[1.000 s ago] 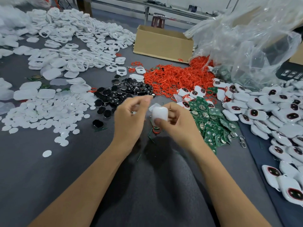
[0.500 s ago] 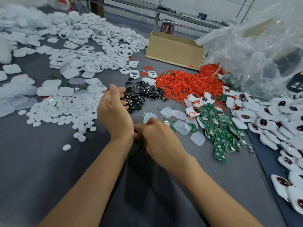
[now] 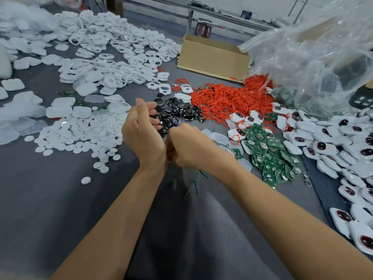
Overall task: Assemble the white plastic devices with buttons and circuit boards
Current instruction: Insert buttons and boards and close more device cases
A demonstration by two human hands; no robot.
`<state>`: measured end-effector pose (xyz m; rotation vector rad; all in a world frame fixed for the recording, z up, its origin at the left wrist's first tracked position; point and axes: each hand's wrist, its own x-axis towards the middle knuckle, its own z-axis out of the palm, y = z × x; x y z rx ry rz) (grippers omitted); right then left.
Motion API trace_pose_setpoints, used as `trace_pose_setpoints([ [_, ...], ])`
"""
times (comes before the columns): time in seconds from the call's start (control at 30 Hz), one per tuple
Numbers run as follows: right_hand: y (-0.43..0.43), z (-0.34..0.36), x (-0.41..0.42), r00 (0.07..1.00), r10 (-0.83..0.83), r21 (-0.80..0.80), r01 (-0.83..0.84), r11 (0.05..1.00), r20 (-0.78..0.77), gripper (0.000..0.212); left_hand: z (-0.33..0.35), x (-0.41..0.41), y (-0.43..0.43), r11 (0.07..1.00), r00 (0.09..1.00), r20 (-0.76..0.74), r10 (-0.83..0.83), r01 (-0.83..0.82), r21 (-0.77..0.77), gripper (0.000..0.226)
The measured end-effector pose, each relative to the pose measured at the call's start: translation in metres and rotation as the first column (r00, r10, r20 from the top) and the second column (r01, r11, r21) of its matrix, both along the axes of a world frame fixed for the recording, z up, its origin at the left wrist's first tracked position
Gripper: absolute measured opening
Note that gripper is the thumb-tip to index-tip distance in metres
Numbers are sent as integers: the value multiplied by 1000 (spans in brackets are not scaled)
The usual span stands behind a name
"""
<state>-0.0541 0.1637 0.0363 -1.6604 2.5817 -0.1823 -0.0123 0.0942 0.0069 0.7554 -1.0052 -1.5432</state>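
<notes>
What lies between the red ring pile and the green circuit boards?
A few white devices with dark buttons lie between the red rings and the green boards, some looped with a red ring. The head view shows this.

circuit boards right of buttons

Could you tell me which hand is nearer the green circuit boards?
Right. The right hand sits just left of the green circuit boards; the left hand lies farther left, beyond it.
</notes>
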Motion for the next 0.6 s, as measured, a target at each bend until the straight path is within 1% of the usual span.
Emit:
trace_pose_setpoints([
  [0.13,9,-7,0,997,9,-41,-6,999,71,26,-2,0,-3,999,1000,-11,19,-19,-35,37],
  [0.23,17,-22,1,998,-6,-100,12,995,56,31,-3,-1,-3,999,1000,-6,11,-11,-31,39],
  [0.33,26,-32,0,994,8,-203,15,979,113,29,-6,0,-5,1000,1000,-12,-7,7,-23,41],
  [0.4,35,-32,-6,991,-27,-296,65,953,133,27,-6,0,-6,998,999,-15,-51,51,-21,41],
  [0.47,48,-29,-13,976,-88,-437,170,883,200,26,-7,-2,-4,983,984,20,-178,179,-39,37],
  [0.5,55,-27,-17,960,-109,-513,232,826,259,26,-8,-3,-1,958,958,63,-280,283,-50,34],
  [0.53,61,-26,-19,942,-119,-580,290,761,315,28,-9,-4,4,912,909,121,-398,407,-55,32],
  [0.6,71,-25,-22,914,-130,-679,376,631,385,29,-10,-6,16,766,754,229,-615,641,-53,27],
])
